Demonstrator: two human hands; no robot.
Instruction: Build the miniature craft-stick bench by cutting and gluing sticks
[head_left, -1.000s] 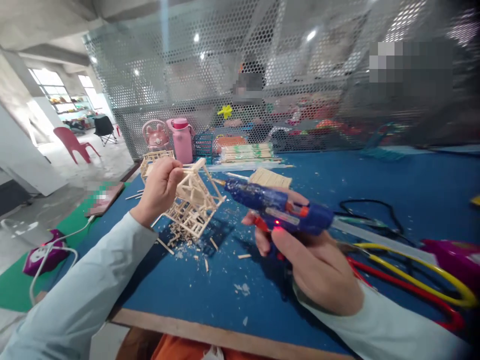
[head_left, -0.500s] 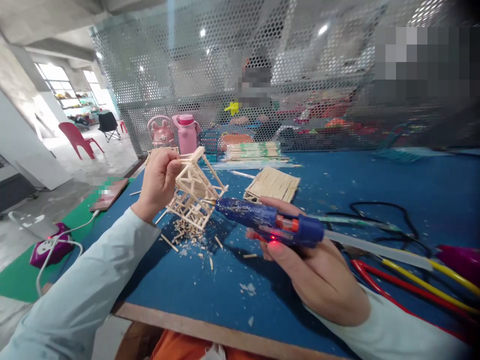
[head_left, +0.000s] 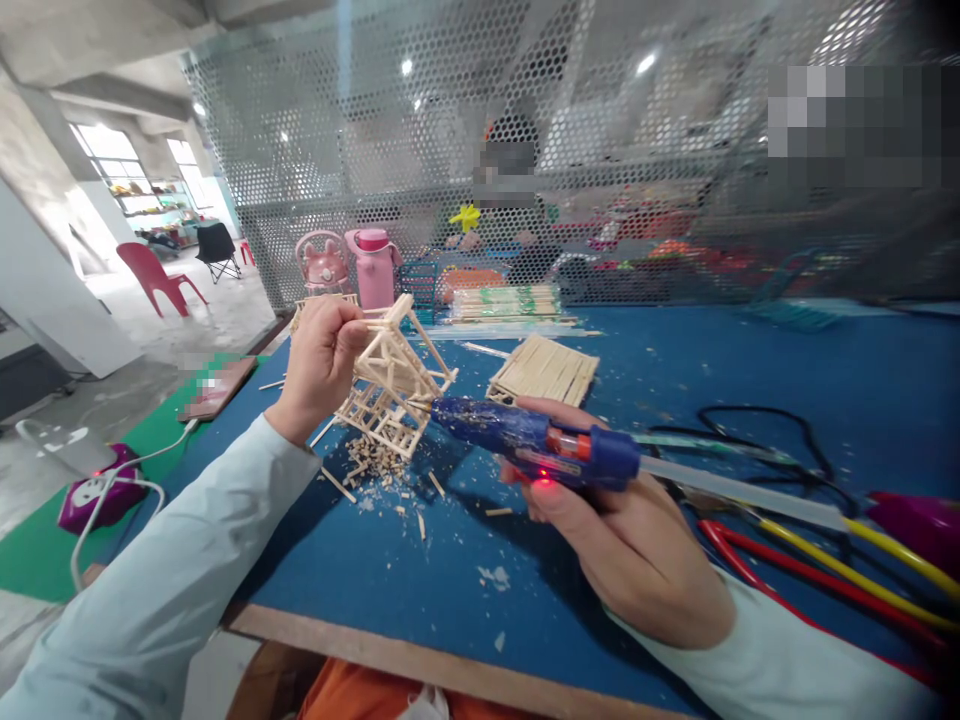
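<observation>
My left hand [head_left: 322,360] is closed on the upper left of a small wooden stick frame [head_left: 394,355], which it holds tilted above the table. In my right hand [head_left: 637,550] lies a blue glue gun [head_left: 495,428] with a glowing red light and a clear glue stick [head_left: 742,492] out of its back. The gun's nozzle tip is at the frame's lower right side; whether it touches, I cannot tell. Below the held frame there is more stick latticework, over a pile of short cut stick pieces [head_left: 375,460].
A flat stick panel [head_left: 546,368] lies behind the gun, with packed sticks [head_left: 504,302] farther back. Red- and yellow-handled tools [head_left: 787,560] and a black cord [head_left: 817,440] lie right. A pink bottle [head_left: 375,268] stands before the perforated metal screen [head_left: 637,200]; a person sits beyond it.
Very little differs. My right hand and the glue gun have shifted slightly to the left, and the stick frame has moved a touch in my left hand.
</observation>
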